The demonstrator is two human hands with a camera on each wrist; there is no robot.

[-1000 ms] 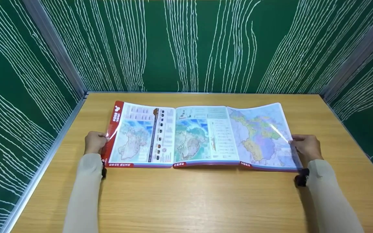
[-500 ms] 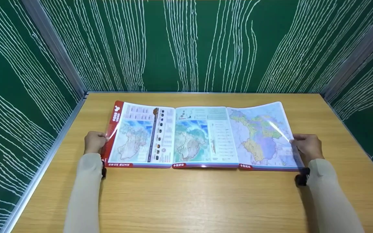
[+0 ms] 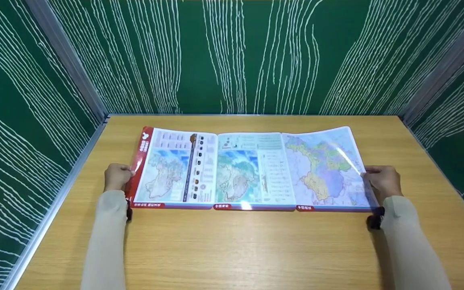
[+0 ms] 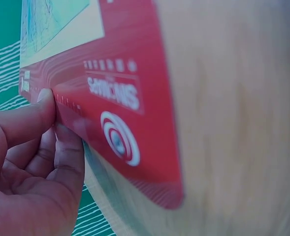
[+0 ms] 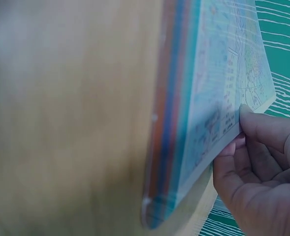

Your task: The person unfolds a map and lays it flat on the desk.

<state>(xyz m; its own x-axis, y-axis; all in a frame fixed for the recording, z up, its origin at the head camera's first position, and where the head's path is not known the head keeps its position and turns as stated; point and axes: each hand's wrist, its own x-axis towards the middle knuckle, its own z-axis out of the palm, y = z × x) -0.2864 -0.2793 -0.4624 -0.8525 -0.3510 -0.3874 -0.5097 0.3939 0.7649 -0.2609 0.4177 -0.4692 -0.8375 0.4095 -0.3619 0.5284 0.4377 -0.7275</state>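
Observation:
A glossy folding map [image 3: 256,173] lies spread in three panels across the table, its outer ends raised a little. My left hand [image 3: 118,177] pinches the red left border between thumb and fingers; in the left wrist view that red border [image 4: 120,108] shows a ringed round emblem, with the thumb on top. At the opposite end my right hand [image 3: 384,180] pinches the right edge. The right wrist view shows the thumb above and the fingers below the map's edge [image 5: 204,142], beside a corner with coloured stripes.
The wooden table [image 3: 232,249] extends in front of the map and to both sides. Green panels with white wavy lines [image 3: 252,56] stand behind and at both sides, joined by grey metal posts [image 3: 73,60].
Both hands stay at the map's ends with the same pinch. The middle of the map has settled slightly flatter, and the light glints on it have shifted.

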